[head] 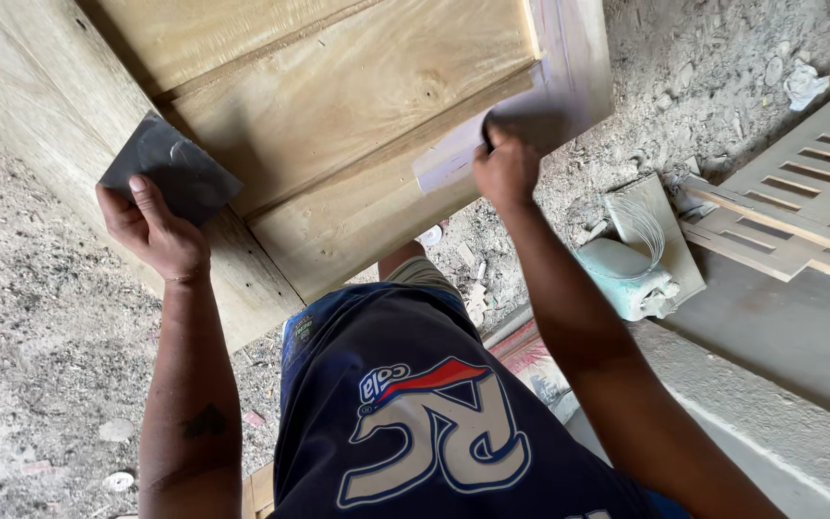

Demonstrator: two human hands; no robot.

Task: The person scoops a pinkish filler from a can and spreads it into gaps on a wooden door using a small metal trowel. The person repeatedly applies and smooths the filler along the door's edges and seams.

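Item: panelled wooden door (338, 115) being worked by two bare hands, with a dark sanding sheet (173, 171) and a pale filler-smeared scraper blade (453, 159).

Left hand (156, 231) grips the lower corner of the dark square sheet, thumb over its face and fingers curled behind, holding it flat against the door's side rail so the sheet lies just above and beyond the fingertips. Right hand (504, 171) is closed in a fist on the handle end of the pale blade, which runs leftward and down from the knuckles along the panel's moulded edge, apparently pressed to the wood. Whitish filler coats the door frame (573, 58) just above the right fingers. Nearby: a louvred wooden shutter (799, 183), a crumpled pale green bag (622, 279), dusty rubble-strewn ground (31, 327).
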